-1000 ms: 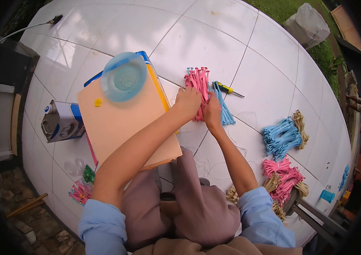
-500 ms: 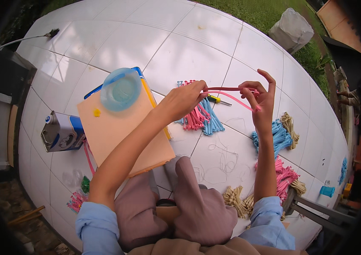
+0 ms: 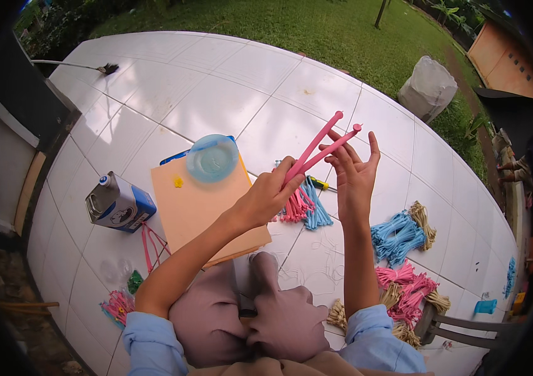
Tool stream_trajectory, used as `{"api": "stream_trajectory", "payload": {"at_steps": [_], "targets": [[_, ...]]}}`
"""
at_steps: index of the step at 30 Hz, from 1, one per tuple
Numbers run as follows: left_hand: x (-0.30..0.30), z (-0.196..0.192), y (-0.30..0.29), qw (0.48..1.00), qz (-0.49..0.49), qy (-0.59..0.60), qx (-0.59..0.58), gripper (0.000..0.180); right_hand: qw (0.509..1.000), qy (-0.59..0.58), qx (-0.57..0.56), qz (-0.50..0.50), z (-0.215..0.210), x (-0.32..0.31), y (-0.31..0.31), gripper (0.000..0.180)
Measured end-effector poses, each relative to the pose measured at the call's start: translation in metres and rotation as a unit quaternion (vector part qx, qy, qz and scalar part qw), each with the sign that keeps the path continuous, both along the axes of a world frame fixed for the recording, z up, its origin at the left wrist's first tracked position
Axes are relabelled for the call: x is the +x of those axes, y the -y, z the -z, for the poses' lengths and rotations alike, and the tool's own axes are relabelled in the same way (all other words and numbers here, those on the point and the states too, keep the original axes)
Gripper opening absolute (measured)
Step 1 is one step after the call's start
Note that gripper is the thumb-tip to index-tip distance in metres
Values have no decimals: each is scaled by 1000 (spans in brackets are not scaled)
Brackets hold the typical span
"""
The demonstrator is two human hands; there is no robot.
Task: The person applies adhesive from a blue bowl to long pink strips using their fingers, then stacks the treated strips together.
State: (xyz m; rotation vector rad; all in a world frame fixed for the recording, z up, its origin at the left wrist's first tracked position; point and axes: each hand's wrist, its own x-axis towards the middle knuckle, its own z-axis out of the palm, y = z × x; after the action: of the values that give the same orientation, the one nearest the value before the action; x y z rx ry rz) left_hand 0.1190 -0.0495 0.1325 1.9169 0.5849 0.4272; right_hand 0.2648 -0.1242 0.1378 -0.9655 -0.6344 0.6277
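My left hand (image 3: 265, 195) is closed around a pink cord (image 3: 312, 148) with knobbed ends. Two lengths of it stick out past the fingers, up and to the right, spreading slightly apart. Beside them is my right hand (image 3: 355, 188), raised with its fingers apart and overlapping the cord ends; whether a fingertip touches them I cannot tell. Below the hands a pink bundle of cords (image 3: 296, 207) lies against a blue bundle (image 3: 318, 213). Partly behind my right hand is a screwdriver (image 3: 318, 183) with a yellow and black handle.
At the left, a peach board (image 3: 197, 210) carries a blue translucent bowl (image 3: 212, 158), near a metal can (image 3: 120, 203). Blue cords (image 3: 398, 238), pink cords (image 3: 413, 291) and beige cords (image 3: 423, 222) lie at the right. A white sack (image 3: 428, 88) stands by the grass.
The cord, earlier stretched sideways between both hands, now points up from my left hand. My right hand has let go, its fingers spreading. The view has tilted upward.
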Motion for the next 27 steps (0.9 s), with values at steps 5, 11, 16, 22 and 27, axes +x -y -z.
{"api": "stream_trajectory", "payload": {"at_steps": [5,11,16,22,27], "targets": [[-22,-10,35,989,-61,53,120,23,995,95,17,-1,-49,-20,28,74],[-23,-11,65,968,-151,152,132,21,995,2,12,-102,-31,-82,32,58],[-20,11,59,933,-245,222,143,33,997,62,4,-53,-12,-103,34,45],[-61,-5,33,884,-213,378,-177,29,982,153,-91,-58,-18,-80,46,41],[-83,-2,29,879,-279,363,-133,23,974,168,-123,-91,-16,-64,44,42]]}}
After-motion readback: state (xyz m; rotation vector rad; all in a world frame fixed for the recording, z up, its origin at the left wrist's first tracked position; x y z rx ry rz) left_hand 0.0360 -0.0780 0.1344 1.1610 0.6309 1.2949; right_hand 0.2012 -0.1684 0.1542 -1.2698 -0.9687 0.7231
